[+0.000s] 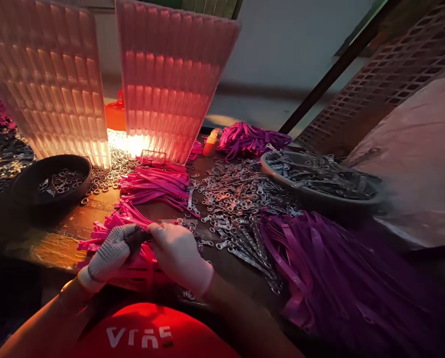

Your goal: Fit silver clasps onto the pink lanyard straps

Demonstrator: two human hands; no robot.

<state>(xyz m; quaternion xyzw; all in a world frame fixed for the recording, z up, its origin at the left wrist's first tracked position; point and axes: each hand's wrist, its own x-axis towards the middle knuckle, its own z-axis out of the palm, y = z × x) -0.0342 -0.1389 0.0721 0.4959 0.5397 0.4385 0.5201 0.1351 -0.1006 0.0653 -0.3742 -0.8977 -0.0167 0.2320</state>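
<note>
My left hand (112, 251), in a white dotted glove with dark fingertips, is closed in a pinch over the near edge of the table. Against its fingertips, my right hand (179, 253) in a plain white glove also pinches. A pink strap (148, 271) hangs down from between the two hands; the small part at the fingertips is hidden. Just beyond and under the hands lie bunched pink straps (133, 214). Another pile of pink straps (155, 184) is further back. To the right of my right hand spreads a heap of metal clasps (233, 194).
A dark bowl (53, 191) of metal rings stands left; a grey basin (319, 181) heaped with metal clasps stands right. Purple straps (319, 268) cover the right side. Two ribbed translucent panels (170, 84) rise at the back before a bright lamp. An orange bottle (210, 145) stands behind.
</note>
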